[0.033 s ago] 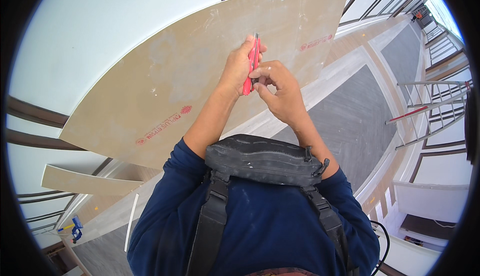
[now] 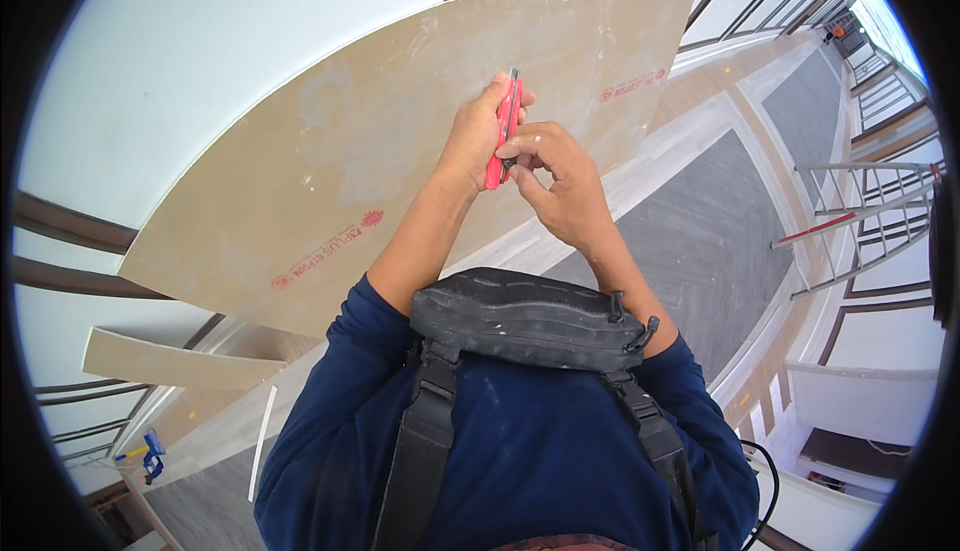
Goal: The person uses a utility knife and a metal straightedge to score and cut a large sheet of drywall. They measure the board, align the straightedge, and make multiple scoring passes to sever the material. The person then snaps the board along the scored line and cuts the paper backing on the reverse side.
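A red utility knife (image 2: 505,136) with a metal tip stands lengthwise in my left hand (image 2: 478,131), whose fingers are closed around it. My right hand (image 2: 558,179) has curled fingertips on the knife's lower part, at a small dark piece. Both hands are held over a large tan plasterboard sheet (image 2: 290,161) with red print, which leans on the white wall (image 2: 150,71). A black chest pouch (image 2: 520,319) with straps sits below my forearms.
An aluminium ladder (image 2: 840,221) stands at the right. A narrow board offcut (image 2: 180,361), a white strip (image 2: 262,441) and blue-yellow tools (image 2: 152,456) are at lower left. Grey floor (image 2: 700,251) runs toward a distant figure in orange (image 2: 835,31).
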`<state>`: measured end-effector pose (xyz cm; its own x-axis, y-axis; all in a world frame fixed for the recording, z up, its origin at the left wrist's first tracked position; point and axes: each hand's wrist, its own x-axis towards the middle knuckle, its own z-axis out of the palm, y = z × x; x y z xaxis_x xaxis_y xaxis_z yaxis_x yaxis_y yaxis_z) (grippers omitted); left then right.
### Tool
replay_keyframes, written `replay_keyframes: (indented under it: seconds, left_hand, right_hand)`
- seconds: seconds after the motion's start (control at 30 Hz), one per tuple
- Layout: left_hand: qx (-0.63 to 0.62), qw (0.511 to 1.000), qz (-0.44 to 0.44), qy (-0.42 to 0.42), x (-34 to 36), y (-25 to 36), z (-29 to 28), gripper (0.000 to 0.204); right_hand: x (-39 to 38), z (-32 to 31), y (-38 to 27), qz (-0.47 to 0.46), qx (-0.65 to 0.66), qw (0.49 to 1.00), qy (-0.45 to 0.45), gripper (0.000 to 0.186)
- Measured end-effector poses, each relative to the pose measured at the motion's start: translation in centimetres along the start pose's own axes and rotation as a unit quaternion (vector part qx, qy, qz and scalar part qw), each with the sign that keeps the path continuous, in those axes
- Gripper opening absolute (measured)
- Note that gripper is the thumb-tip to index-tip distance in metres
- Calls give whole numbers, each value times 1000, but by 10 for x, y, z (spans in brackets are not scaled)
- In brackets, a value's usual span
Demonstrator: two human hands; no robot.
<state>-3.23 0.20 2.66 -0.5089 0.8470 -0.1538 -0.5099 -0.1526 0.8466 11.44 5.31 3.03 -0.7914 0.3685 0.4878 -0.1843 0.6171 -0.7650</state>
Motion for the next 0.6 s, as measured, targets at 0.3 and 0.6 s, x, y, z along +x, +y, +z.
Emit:
replay_keyframes:
  seconds: [0.3,0.6]
  left_hand:
    - [-38,999,13,-3,-1,0,-1,44]
    - [-9,998,-54,16,-2,-5,-6,47]
  right_hand:
    - [1,9,-3,103,74,991,50,20]
    - [0,9,3,42,52,998,17,21]
